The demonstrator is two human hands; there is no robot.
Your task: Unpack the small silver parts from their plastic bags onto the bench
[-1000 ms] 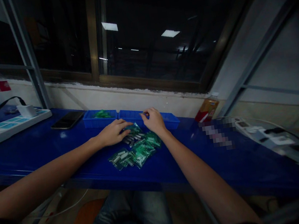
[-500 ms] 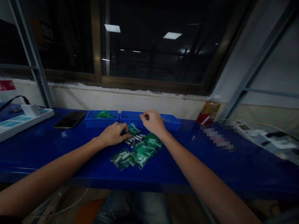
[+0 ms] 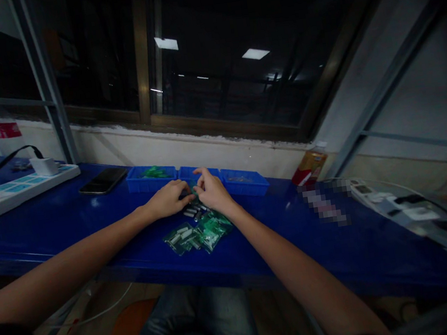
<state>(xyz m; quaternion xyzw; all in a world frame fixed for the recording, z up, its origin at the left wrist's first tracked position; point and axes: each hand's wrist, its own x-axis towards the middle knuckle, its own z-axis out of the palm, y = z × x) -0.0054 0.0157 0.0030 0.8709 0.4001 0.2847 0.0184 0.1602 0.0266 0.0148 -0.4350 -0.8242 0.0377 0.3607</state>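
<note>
My left hand is closed, with thumb and fingertips pinching the edge of a small green-tinted plastic bag, which is mostly hidden between the hands. Right beside it, my right hand has its fingers bent at the bag, the index finger raised; whatever they pinch is too small to make out. Under the hands lie several short silvery cylinders. Nearer to me, a filled bag with pale cylinders rests against more green bags holding bright green pieces.
Behind the hands stand a blue bin with green pieces, a middle blue bin and a right blue bin with small thin parts. A phone and power strip lie left; a drink bottle stands right.
My right hand has come from in front of the bins leftward and down to the small bag by my left hand. My left hand has hardly moved.
</note>
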